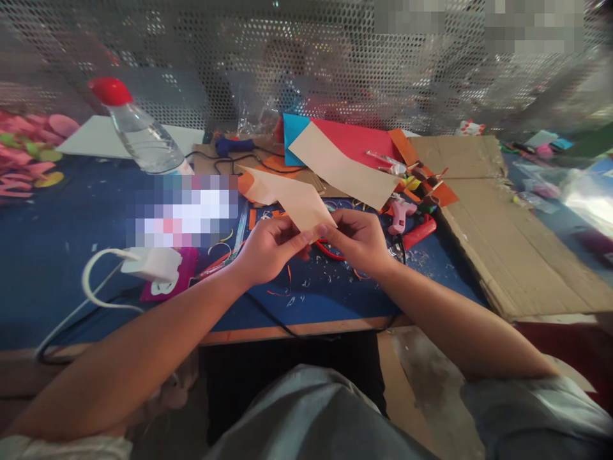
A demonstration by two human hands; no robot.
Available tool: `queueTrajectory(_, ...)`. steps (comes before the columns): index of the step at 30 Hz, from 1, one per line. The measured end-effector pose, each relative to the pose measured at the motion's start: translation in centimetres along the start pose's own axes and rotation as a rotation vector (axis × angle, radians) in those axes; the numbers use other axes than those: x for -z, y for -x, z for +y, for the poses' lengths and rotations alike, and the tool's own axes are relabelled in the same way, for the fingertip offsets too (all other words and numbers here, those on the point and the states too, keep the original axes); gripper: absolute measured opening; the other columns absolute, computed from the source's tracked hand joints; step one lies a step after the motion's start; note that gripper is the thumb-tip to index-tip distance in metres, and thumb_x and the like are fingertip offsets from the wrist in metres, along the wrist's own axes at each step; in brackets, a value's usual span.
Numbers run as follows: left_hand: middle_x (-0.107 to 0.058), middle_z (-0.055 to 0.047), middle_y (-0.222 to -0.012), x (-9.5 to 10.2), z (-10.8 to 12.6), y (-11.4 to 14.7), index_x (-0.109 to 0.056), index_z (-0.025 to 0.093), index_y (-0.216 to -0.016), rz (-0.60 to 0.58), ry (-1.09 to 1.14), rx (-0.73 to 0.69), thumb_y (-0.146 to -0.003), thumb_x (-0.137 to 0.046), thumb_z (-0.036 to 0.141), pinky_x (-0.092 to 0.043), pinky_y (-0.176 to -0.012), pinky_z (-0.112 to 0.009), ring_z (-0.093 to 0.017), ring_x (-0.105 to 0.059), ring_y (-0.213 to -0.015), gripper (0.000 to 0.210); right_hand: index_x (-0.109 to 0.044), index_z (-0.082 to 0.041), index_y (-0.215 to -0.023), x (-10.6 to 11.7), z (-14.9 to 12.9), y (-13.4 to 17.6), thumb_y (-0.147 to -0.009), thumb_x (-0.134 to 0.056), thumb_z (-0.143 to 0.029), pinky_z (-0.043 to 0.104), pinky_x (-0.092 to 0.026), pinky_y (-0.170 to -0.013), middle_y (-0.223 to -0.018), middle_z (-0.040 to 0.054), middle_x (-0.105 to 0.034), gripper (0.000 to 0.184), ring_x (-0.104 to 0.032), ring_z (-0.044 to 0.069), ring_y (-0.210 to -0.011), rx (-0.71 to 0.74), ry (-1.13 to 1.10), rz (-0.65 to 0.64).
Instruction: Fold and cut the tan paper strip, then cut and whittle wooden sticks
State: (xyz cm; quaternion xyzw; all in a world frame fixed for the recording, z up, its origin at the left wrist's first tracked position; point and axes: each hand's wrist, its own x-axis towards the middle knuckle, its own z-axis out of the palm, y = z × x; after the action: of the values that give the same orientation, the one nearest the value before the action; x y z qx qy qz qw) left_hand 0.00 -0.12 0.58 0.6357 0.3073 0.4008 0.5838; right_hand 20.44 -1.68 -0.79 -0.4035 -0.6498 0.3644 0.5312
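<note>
I pinch the paper [292,198] at frame centre between my left hand [268,249] and right hand [357,239], fingers closed; uneven pulling could probably tear or crease it.

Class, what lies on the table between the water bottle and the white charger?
In the head view, only bare blue table shows between bottle and charger; a blurred patch hides part.

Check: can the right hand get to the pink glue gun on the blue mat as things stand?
Probably yes. The pink glue gun lies just beyond the right hand with nothing between them, but that hand and the left hand both pinch the beige paper piece, so it would have to let go first.
</note>
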Motion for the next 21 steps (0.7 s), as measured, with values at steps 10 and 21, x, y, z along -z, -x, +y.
queueTrajectory(10,-0.072,-0.003,-0.073,-0.16,0.13,-0.02,-0.078,0.015,-0.087,0.016,-0.001,0.005,-0.083,-0.089,0.059,-0.062,-0.06,-0.027,-0.014,-0.069,-0.061,0.045,-0.072,-0.018,-0.074,-0.04,-0.22,0.06,-0.084,-0.088,-0.061,0.026,-0.029,-0.049,-0.059,-0.0037,-0.056,0.047,-0.041,0.009,-0.054,0.001,0.005,0.007)
queueTrajectory(21,-0.071,-0.002,-0.07,-0.07,0.09,0.03,-0.075,0.014,-0.084,0.002,-0.039,-0.015,-0.087,-0.086,0.052,-0.062,-0.061,-0.024,-0.013,-0.069,-0.061,0.04,-0.074,-0.017,-0.075,-0.08,-0.1,0.11,-0.084,-0.088,-0.058,0.025,-0.03,-0.049,-0.061,-0.0028,-0.059,0.045,-0.043,0.009,-0.054,-0.009,-0.011,0.009)
